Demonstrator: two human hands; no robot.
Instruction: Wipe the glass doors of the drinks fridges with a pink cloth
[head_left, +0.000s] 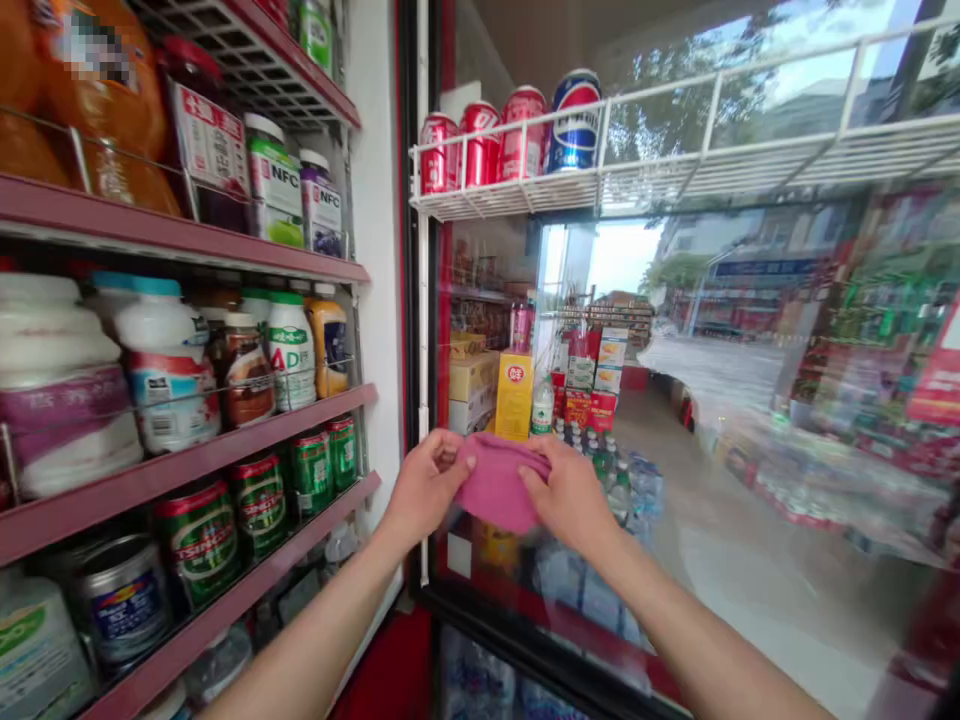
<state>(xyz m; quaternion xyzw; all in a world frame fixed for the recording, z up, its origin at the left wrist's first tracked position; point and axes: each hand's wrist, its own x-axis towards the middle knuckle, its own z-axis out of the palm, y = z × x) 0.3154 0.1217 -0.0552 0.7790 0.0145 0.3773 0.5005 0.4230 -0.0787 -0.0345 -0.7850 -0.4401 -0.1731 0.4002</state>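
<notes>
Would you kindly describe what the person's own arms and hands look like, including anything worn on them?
The left hand and the right hand are bare, with no gloves. The left forearm and the right forearm are bare too, with no sleeves in view, and no watch or bracelet shows on either wrist.

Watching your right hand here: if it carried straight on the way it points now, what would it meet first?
The pink cloth comes first, since the fingers of the right hand rest on it. Beyond that lies the glass door of the drinks cooler, though depth is unclear, so the cloth may be touching the glass.
</notes>
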